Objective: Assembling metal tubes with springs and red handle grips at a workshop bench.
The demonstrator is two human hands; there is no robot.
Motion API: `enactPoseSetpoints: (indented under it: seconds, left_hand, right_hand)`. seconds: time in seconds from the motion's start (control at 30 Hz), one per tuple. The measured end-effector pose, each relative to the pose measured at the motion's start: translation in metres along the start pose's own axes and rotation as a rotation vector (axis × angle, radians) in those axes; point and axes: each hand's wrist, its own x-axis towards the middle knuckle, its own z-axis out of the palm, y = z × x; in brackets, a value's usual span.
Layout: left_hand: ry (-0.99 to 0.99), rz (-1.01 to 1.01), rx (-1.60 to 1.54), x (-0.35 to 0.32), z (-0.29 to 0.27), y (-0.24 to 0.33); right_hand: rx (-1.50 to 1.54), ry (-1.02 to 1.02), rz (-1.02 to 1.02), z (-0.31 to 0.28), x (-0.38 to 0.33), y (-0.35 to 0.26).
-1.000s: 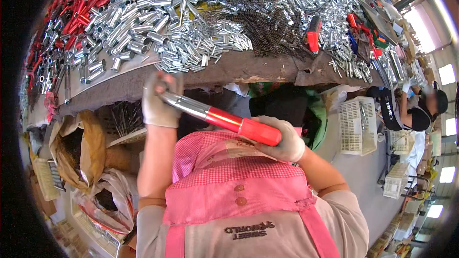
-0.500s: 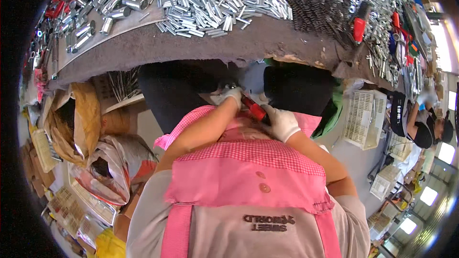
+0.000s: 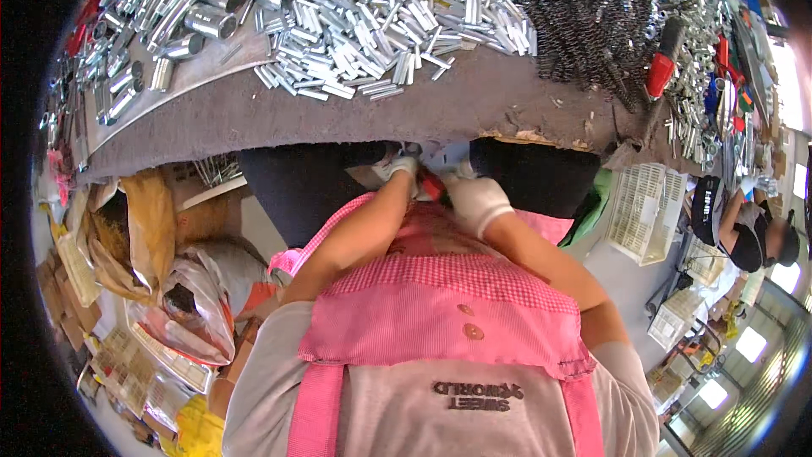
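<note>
Left hand (image 3: 397, 167): gloved in white, held at frame centre below the tabletop (image 3: 338, 110) edge; fingers are closed on the metal end of the red-handled tool (image 3: 431, 186).
Right hand (image 3: 478, 199): gloved in white, just right of the left hand; fingers are clamped around the red grip.
Tool appearance: only a short red section is seen between the gloves; the rest is hidden.
Tool location: over the pink apron (image 3: 440, 305), under the tabletop rim.
Progress: the tool is judged as being worked in the lap; the result cannot be told.
Supply remaining: silver tubes (image 3: 372, 17) and dark springs (image 3: 584, 17) are heaped on the tabletop.
</note>
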Motion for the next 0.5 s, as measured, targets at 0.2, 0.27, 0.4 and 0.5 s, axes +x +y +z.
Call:
enactPoseSetpoints:
  seconds: [0.2,0.27,0.4,0.5]
  left_hand:
    - [0.14,0.221,0.046,-0.022,-0.064,0.009]
    - [0.21,0.283,0.075,-0.041,-0.055,0.018]
    - [0.172,0.001,0.661,-0.105,-0.068,0.202]
    - [0.558,-0.142,0.531,-0.066,-0.041,0.162]
  right_hand:
    - [0.02,-0.042,0.027,-0.014,0.058,-0.026]
    - [-0.042,-0.168,0.0,-0.04,0.036,-0.029]
    - [0.13,-0.077,0.138,-0.01,0.015,-0.002]
    - [0.102,-0.032,0.151,-0.008,0.018,-0.003]
